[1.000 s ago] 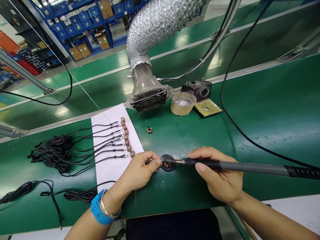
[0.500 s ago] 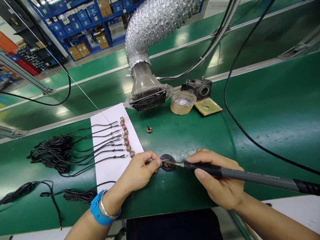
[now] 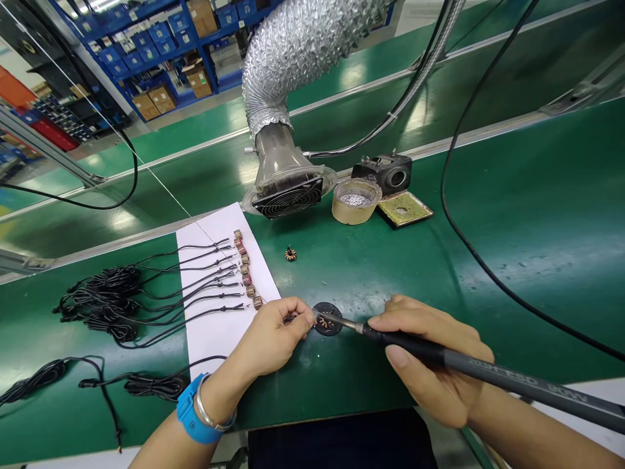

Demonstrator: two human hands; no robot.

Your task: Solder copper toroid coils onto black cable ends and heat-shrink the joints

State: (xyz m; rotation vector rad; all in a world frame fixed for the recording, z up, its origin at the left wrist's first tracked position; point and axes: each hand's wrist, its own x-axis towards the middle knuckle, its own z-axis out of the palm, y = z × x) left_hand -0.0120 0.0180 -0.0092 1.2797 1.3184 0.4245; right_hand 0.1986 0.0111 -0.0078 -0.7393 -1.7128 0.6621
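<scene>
Counter point(image 3: 537, 195), glossy and green, stretches beneath the left hand point(image 3: 273, 335) and the right hand point(image 3: 446, 387). Well beyond both, a crinkled silver foil duct point(image 3: 293, 65) bends down to a clear funnel-shaped hood point(image 3: 280, 159). Left of the left hand, a rectangular white paper sheet point(image 3: 212, 339) carries the split ends of looped black cables point(image 3: 114, 286), heaped farther left. The right hand is wrapped round a pen-shaped, dark grey soldering iron point(image 3: 517, 377), thumb and fingers clasping its black grip. Ahead of that hand stands a round pale yellow tub point(image 3: 351, 213). The left hand, wearing a bright blue wristband point(image 3: 193, 423), has thumb and forefinger pressed together at the near-left edge of a flat, round black disc point(image 3: 334, 329); what they pinch is hidden. Between the hands, the iron's metal tip reaches over this disc; contact cannot be told. Ahead of the left fingertips sits one small copper-and-black ring coil point(image 3: 291, 254).
</scene>
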